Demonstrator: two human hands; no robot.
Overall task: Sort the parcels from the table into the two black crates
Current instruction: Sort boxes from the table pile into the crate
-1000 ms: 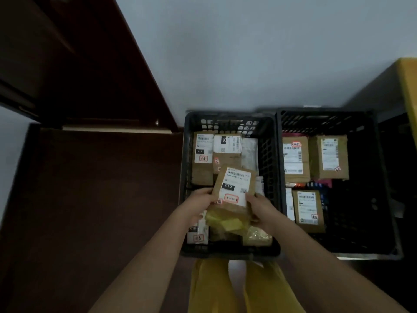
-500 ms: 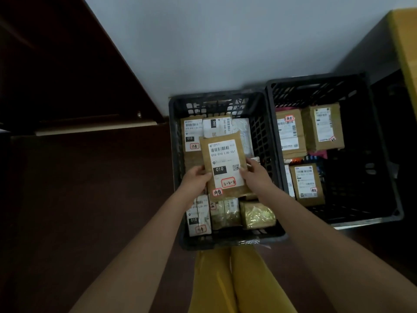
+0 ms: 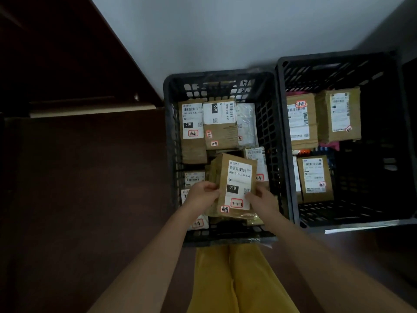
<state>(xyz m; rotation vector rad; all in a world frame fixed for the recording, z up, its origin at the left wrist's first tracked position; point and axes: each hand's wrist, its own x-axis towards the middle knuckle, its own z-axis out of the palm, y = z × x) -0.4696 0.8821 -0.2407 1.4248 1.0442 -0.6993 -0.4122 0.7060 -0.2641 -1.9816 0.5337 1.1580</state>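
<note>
A brown parcel (image 3: 234,177) with a white label marked 010 is low inside the left black crate (image 3: 168,141), on top of other parcels. My left hand (image 3: 202,196) grips its left edge and my right hand (image 3: 262,201) grips its lower right edge. Several more brown labelled parcels (image 3: 194,129) fill the back of that crate. The right black crate (image 3: 404,141) holds three visible brown parcels (image 3: 316,177) along its left and back, with its right side dark and bare.
Both crates stand on a dark floor against a pale wall (image 3: 225,37). Dark wooden furniture (image 3: 67,64) rises at the left. My yellow trousers (image 3: 234,279) show just in front of the left crate.
Both hands have carried the 010 parcel lower and nearer to me inside the left crate, down among the parcels. The camera has swung a little, shifting the crates rightward.
</note>
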